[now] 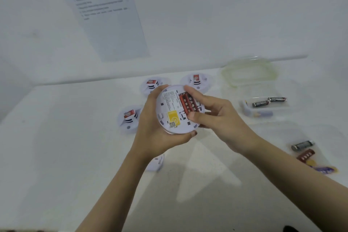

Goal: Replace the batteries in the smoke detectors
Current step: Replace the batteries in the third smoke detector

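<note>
Smoke detector [170, 108] held back-up, rim gripped by curled left hand [150, 130]. Two red batteries [187, 105] in its compartment pinched endwise by right hand [218, 117] thumb and forefinger. Black batteries [269, 101] noted right of detector.

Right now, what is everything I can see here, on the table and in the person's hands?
held smoke detector: one, white, back up, in the left hand
red batteries: two, in its open compartment
other smoke detectors: three, white, on the table behind it
white part: one, on the table, half hidden under the left forearm
tub: one, clear, right of the detectors
black batteries: two, inside the tub
lid: one, clear with green rim, by the wall
loose batteries: two, one dark, one red, far right
printed sheet: one, white, on the wall
table: one, white
left hand: one, grips the detector's rim
right hand: one, fingers and thumb pinch the red batteries
</note>
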Tool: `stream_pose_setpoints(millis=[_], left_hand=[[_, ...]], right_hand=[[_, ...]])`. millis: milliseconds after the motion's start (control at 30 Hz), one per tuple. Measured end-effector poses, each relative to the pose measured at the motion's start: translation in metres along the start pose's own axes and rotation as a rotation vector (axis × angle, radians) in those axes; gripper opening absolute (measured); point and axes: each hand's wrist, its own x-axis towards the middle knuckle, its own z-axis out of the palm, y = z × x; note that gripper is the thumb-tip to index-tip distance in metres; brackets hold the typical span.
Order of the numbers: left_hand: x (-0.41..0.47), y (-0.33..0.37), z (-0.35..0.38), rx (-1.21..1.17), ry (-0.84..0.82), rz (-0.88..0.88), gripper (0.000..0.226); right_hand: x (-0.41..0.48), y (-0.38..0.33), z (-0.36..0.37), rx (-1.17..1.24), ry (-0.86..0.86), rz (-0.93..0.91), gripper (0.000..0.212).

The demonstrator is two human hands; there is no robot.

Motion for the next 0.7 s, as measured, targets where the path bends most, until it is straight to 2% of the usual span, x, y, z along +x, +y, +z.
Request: stream_pose_setpoints(millis=[200, 300, 400, 467, 567, 700], left_hand=[[-0.029, -0.019, -0.048, 0.032, 0.032, -0.103, 0.098], [-0.046, -0.032, -0.072, 0.041, 0.072, -0.143, 0.099], [-0.065, -0.049, -0.095, 0.107, 0.118, -0.148, 0.099], [-0.076, -0.061, -0.109, 0.117, 0.119, -0.187, 0.098], [-0.091, -0.075, -0.126, 0.114, 0.078, -0.237, 0.099], [-0.103, -0.085, -0.144, 0.089, 0.044, -0.256, 0.097]], right_hand=[[0.005, 0.019, 0.054, -0.104, -0.056, -0.037, 0.050], [0.003, 0.036, 0.075, -0.056, 0.080, -0.061, 0.039], [-0.002, 0.062, 0.086, -0.327, 0.223, -0.113, 0.030], [-0.004, 0.081, 0.089, -0.653, 0.116, -0.148, 0.025], [-0.005, 0.111, 0.093, -1.092, -0.147, -0.192, 0.059], [-0.006, 0.119, 0.103, -1.098, -0.113, -0.219, 0.070]])
